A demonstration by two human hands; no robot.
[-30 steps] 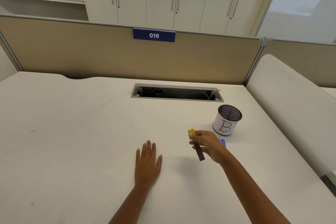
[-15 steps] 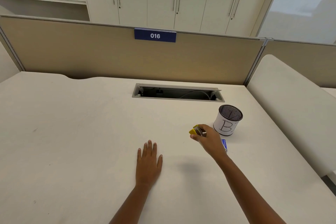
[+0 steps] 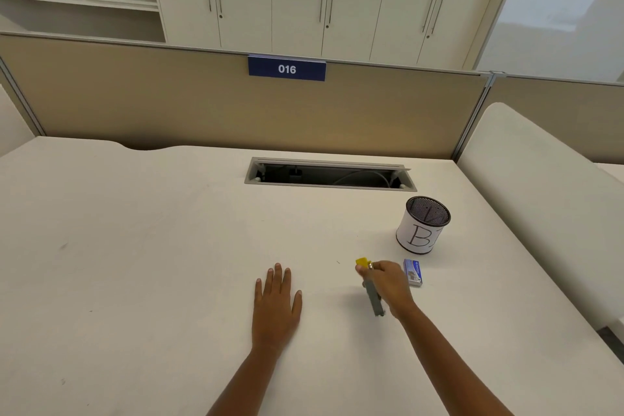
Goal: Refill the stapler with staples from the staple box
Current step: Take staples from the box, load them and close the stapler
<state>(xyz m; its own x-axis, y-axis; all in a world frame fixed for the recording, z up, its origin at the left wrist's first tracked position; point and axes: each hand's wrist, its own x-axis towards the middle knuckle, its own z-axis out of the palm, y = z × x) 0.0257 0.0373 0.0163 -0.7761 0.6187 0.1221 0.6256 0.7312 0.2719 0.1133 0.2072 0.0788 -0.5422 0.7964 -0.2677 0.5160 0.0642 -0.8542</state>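
Note:
My right hand grips a small stapler above the white desk, right of centre. Its yellow end sticks out past my fingers and its grey bar points down toward me. A small blue staple box lies flat on the desk just right of that hand, apart from it. My left hand rests palm down on the desk, fingers spread, holding nothing, about a hand's width left of the stapler.
A mesh pen cup wrapped in white paper marked "B" stands behind the staple box. An open cable tray slot is set into the desk farther back. A tan partition closes the far edge; a white panel borders the right.
My right hand has turned the stapler: half a second ago it was bunched up at the fingertips, now the grey bar hangs down toward me again. The left hand stays flat.

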